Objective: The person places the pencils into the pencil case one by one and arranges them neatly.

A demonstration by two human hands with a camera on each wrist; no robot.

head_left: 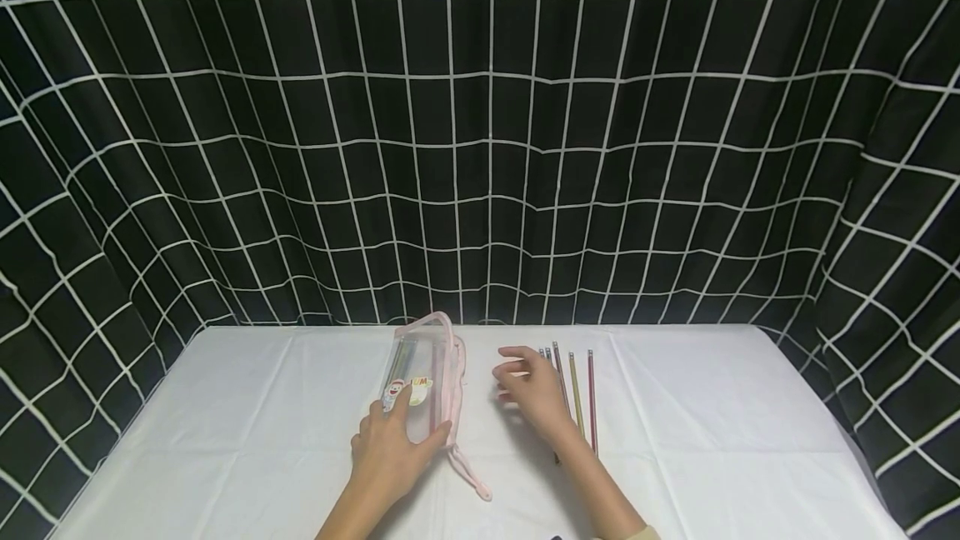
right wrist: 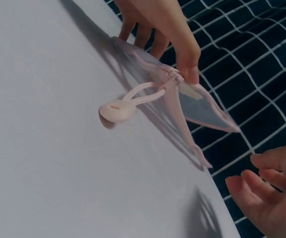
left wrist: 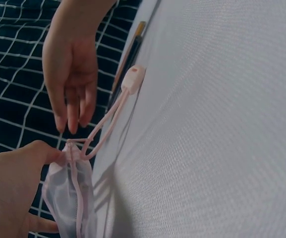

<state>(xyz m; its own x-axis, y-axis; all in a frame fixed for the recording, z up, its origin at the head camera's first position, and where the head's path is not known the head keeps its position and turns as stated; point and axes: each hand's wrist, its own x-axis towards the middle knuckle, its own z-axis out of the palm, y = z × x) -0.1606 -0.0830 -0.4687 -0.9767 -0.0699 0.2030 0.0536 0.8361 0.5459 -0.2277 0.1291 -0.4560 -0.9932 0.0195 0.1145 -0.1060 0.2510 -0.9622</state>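
Observation:
A see-through pencil case with pink trim and a pink zip lies on the white table, and pencils show through its left side. My left hand grips its near end, thumb at the zip edge and fingers across the other side. In the right wrist view, the mouth of the case spreads apart along the zip. To its right, my right hand hovers with fingers loosely bent and nothing between them. Several pencils lie beside and partly behind that hand.
From the near end of the case, a pink cord with a plastic pull trails onto the table. A white cloth covers the table. Behind and at both sides hangs a black curtain with a white grid.

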